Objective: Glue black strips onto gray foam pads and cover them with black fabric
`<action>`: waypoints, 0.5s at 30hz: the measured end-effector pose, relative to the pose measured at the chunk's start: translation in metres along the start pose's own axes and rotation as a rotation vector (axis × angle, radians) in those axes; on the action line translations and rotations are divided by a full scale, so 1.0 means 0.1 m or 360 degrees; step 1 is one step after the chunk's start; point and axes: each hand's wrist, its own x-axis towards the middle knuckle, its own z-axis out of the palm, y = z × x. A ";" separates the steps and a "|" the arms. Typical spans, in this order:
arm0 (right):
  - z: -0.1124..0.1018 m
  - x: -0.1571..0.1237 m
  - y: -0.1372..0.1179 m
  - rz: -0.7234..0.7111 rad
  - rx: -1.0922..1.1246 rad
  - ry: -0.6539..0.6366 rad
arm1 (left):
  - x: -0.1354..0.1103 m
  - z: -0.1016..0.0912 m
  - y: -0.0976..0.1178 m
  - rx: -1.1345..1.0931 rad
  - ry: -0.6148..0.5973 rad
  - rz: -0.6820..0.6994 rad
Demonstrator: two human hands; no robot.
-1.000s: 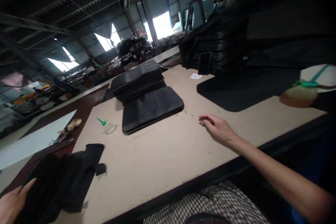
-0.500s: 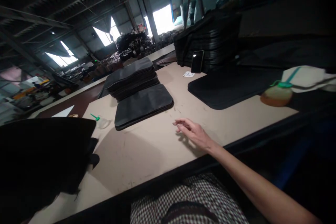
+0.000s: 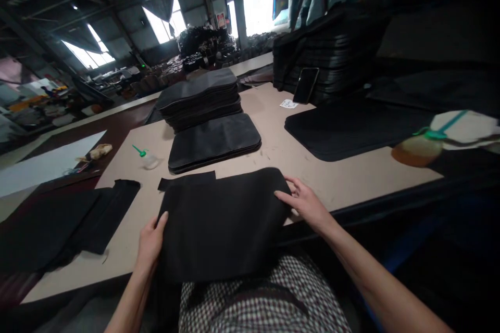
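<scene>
A black sheet with rounded corners [image 3: 222,223], perhaps leather or fabric, is stretched between my hands over the table's front edge and my lap. My left hand [image 3: 151,242] is closed on its left edge, thumb on top. At the upper right corner, my right hand [image 3: 304,203] pinches it between thumb and fingers. A narrow black strip [image 3: 187,180] shows just behind the sheet. Past it lies a low stack of black rounded panels [image 3: 214,140], with a taller stack of panels [image 3: 199,96] behind.
Black pieces [image 3: 58,229] lie at the left. A small green-spouted bottle [image 3: 148,159] stands near the low stack. To the right are more black panels [image 3: 344,130], a bottle of amber liquid [image 3: 417,152], and a phone [image 3: 307,85] leaning on a tall black pile [image 3: 332,52].
The black sheet has come from the left to in front of me. My left hand has come into view holding it, and my open right hand has closed on its corner.
</scene>
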 end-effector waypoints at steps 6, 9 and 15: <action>-0.20 0.33 0.04 -0.0267 -0.0699 0.0364 | 0.25 0.24 0.12 0.0953 0.0106 0.0523; -0.26 0.44 0.07 -0.0367 -0.1372 0.0459 | 0.36 0.31 0.17 0.1027 0.0111 0.0616; -0.35 0.40 0.12 -0.0395 -0.1628 0.0364 | 0.65 0.21 0.24 0.0712 0.0051 0.0726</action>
